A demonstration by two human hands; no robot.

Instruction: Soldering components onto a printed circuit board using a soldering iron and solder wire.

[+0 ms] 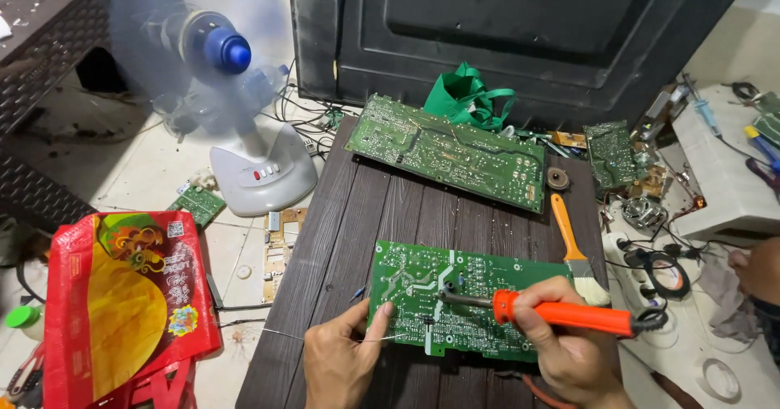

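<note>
- Circuit board [463, 299] lies solder-side up at the near end of the dark wooden table [341, 214].
- Right hand [569, 344] grips the orange soldering iron [561, 313], tip resting on the board's middle.
- Left hand [341, 360] pinches thin solder wire [325, 340], thumb steadying the board's left edge.
- Soldering looks midway; how many joints remain, cannot tell.
- Second board [447, 151] and brush [573, 251] lie untouched farther back.

Matt dark wood-grain tabletop [349, 214], glossy orange plastic soldering iron handle [569, 315], green lacquered circuit board [422, 275], thin bright metal solder wire [280, 333]
</note>
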